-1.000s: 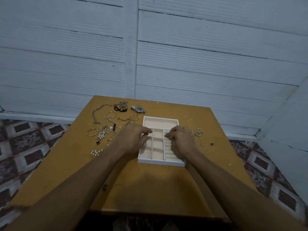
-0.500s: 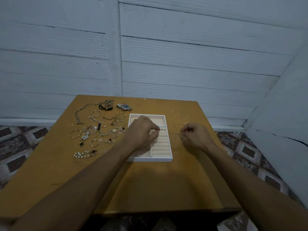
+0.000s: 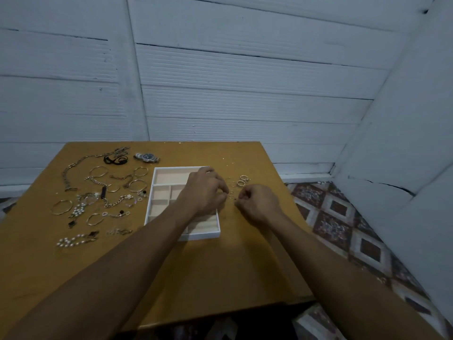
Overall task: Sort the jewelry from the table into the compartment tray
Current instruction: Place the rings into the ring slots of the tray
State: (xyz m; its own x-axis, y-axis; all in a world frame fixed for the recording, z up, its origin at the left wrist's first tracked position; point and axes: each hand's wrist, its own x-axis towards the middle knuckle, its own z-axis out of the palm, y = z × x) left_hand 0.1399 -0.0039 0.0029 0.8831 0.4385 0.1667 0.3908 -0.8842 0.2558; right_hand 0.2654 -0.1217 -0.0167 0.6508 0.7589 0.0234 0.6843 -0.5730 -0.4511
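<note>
Going for the rings [image 3: 241,182] beside the tray [image 3: 201,236], left hand [image 3: 204,191] and right hand [image 3: 258,203] fingers curled; can't tell if anything's pinched. Next probably: a careful slot drop.

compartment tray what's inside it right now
The tray's wide back compartment and the small left ones show only bare beige lining. The left hand and forearm cover the right side, so what lies there cannot be seen.

Bare forearms; left hand [image 3: 204,190] perhaps wears a ring.
</note>
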